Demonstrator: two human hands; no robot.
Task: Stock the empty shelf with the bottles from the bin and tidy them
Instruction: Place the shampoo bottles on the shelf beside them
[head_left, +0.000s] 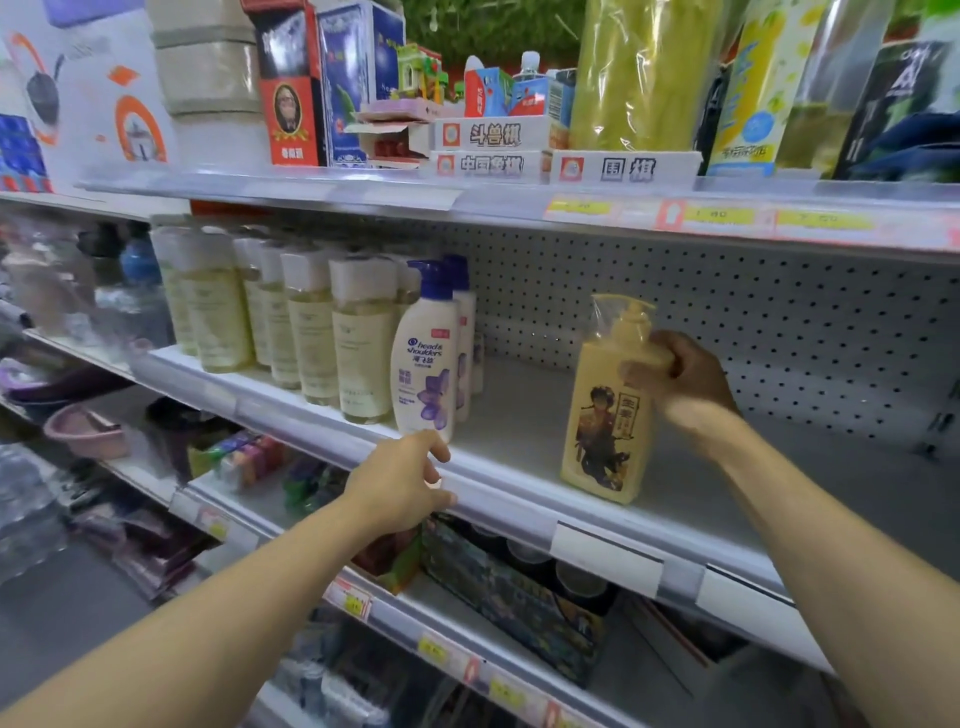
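A yellow pump bottle with a cartoon figure stands upright on the grey middle shelf, its pump wrapped in clear plastic. My right hand grips its shoulder from the right. A white shampoo bottle with a blue pump and purple flower stands at the shelf's front edge, with more like it behind. My left hand hovers just below that bottle at the shelf rail, fingers loosely curled and holding nothing. Rows of pale yellow bottles with white caps fill the shelf's left part.
A perforated back panel closes the shelf behind. The upper shelf carries game boxes and packets close overhead. Below, a lower shelf holds a dark carton and small goods. Bare shelf lies between and right of the two bottles.
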